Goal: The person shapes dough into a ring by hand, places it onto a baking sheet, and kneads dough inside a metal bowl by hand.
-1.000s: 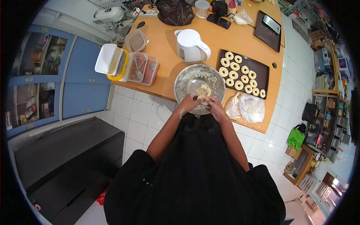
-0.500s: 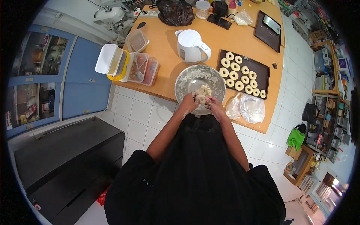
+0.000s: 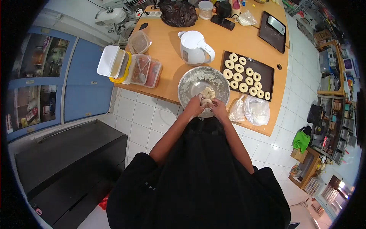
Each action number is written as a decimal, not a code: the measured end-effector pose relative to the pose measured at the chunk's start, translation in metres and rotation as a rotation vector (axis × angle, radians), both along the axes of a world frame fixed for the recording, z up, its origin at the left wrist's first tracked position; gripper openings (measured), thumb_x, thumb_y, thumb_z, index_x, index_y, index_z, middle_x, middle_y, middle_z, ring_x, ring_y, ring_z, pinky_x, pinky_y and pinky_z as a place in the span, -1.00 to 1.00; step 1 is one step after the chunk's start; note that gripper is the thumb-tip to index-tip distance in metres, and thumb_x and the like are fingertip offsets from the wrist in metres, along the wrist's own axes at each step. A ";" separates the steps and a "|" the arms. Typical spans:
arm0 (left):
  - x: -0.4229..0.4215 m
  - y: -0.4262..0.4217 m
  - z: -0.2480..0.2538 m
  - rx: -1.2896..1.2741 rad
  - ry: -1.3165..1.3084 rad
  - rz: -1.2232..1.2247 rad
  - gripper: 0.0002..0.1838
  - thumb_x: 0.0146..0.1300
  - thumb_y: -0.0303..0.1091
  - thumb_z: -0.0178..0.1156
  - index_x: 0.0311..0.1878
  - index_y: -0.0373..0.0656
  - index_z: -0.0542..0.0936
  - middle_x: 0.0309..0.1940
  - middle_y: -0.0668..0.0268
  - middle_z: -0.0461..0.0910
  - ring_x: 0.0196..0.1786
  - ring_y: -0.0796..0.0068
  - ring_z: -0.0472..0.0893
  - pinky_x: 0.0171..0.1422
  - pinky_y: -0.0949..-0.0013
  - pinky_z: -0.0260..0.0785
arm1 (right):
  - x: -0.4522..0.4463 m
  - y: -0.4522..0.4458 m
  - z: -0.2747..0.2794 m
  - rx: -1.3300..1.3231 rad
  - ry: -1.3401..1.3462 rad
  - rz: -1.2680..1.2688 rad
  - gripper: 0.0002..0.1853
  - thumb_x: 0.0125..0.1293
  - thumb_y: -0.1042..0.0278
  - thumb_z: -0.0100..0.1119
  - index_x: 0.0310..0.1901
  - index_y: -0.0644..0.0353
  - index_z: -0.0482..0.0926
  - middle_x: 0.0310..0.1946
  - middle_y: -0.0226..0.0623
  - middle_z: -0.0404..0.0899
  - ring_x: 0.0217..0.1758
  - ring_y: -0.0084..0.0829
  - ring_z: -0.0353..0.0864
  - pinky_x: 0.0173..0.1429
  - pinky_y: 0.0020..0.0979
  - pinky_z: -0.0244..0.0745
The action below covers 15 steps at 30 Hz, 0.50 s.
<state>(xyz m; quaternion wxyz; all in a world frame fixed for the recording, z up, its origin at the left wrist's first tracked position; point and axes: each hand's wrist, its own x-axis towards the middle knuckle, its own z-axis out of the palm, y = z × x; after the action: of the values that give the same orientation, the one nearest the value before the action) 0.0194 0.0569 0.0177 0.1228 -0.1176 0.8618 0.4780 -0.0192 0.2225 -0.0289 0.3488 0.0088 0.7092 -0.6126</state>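
Over a metal mixing bowl (image 3: 187, 82) smeared with flour and dough, both my hands are closed around one small piece of dough (image 3: 206, 102). My left hand (image 3: 194, 105) grips its left side and my right hand (image 3: 218, 108) pinches its right side. A loose lump of dough (image 3: 208, 92) lies in the bowl just beyond my fingers. To the right of the bowl, a dark baking tray (image 3: 263, 68) bears several pale dough rings (image 3: 239, 68).
A white electric kettle (image 3: 192, 47) stands behind the bowl. Stacked plastic containers (image 3: 110, 63) are on the left. Plastic bags (image 3: 256, 110) lie by the right front table edge. Farther back are a black bag (image 3: 178, 13), a phone (image 3: 222, 22) and a scale (image 3: 276, 25) on another tray.
My hands have shifted slightly and the dough between them has changed shape, its ring form now less plain. Everything else on the table stays where it was.
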 end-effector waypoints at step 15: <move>0.003 -0.001 -0.004 0.133 -0.111 0.086 -0.46 0.16 -0.10 0.33 0.07 -0.33 0.51 -0.19 -0.15 0.62 -0.04 -0.11 0.61 -0.03 0.07 0.45 | -0.002 0.000 0.019 -0.254 -0.182 -0.058 -0.64 0.32 0.41 0.22 0.13 0.27 0.50 -0.10 -0.37 0.63 -0.08 -0.62 0.57 0.00 -0.59 0.41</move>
<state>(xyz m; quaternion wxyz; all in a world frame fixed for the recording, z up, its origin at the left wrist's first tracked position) 0.0229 0.0559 0.0132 0.1572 -0.1724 0.8143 0.5315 -0.0215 0.2223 -0.0103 0.3921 0.0403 0.5909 -0.7039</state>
